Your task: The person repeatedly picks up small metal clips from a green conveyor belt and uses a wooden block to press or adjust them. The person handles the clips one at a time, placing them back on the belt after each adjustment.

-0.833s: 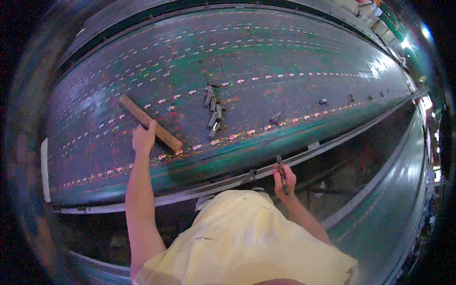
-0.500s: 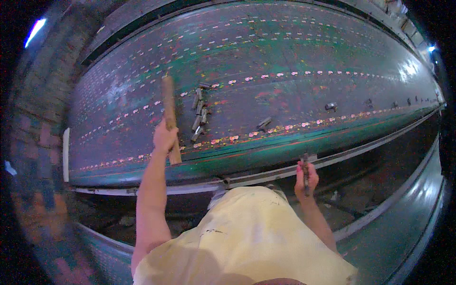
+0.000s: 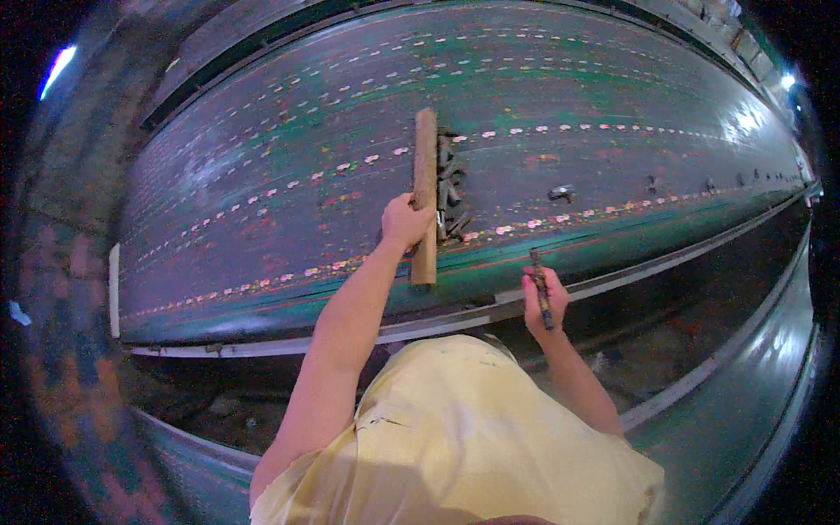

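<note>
My left hand (image 3: 405,222) is closed round the lower part of a long flat wooden slat (image 3: 425,166). The slat lies across a wide green-and-grey belt (image 3: 306,210), its length pointing away from me. Along its right side, touching or nearly touching it, sit several short dark metallic cylinder-like pieces (image 3: 449,192) in a row. My right hand (image 3: 546,297) grips a similar dark, narrow piece (image 3: 541,284) held upright above the belt's near edge. What the pieces exactly are is too small to tell.
One loose piece (image 3: 561,192) lies on the belt to the right, with more small dark pieces trailing toward the far right end. A pale metal rail (image 3: 612,283) runs along the near edge. Behind me is another green surface (image 3: 726,437).
My left hand has swept the slat to the right, up against the pieces. The loose pieces on the right have shifted left. My right hand has moved slightly left and up, still holding its piece.
</note>
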`<state>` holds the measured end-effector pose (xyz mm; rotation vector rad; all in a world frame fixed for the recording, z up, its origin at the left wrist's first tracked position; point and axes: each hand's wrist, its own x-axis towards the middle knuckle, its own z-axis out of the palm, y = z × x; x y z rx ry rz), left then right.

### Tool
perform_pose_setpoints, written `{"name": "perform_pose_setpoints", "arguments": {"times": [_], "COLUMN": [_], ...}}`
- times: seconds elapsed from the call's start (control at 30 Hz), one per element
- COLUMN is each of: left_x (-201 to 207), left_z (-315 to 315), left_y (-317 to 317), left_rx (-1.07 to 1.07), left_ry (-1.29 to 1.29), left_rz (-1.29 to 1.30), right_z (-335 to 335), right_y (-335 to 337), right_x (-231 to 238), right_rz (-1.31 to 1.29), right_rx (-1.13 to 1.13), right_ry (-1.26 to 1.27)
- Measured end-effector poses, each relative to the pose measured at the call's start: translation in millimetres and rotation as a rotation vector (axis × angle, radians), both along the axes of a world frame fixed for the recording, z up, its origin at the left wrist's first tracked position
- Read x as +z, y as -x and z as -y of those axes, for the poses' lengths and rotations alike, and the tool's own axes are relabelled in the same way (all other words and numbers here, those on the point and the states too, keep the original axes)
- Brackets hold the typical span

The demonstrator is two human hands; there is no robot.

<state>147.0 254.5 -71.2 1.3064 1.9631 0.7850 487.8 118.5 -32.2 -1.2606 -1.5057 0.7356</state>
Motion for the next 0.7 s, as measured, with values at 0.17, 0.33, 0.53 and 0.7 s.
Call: {"name": "perform_pose_setpoints", "arguments": {"times": [0.17, 0.33, 0.53, 0.7], "left_x": [28.3, 149.7, 205.2, 212.6], "left_z": [-9.2, 60.9, 101.0, 130.0], "left_y": [8.7, 4.7, 59.4, 93.0], "left_rx": [-0.108, -0.215, 0.059, 0.081], "left_ry": [0.08, -0.305, -0.196, -0.274], "left_rz": [0.894, 1.019, 0.766, 0.528], "right_z": [-53.1, -104.9, -116.6, -129.6], "right_y": [-28.4, -37.4, 19.3, 68.9], "right_x": [2.8, 18.2, 29.0, 1.4], "right_rz": [0.459, 0.932, 0.761, 0.773], "right_rx": [0.079, -0.05, 0.3, 0.448], "right_ry": [-0.177, -0.206, -0.319, -0.304]}}
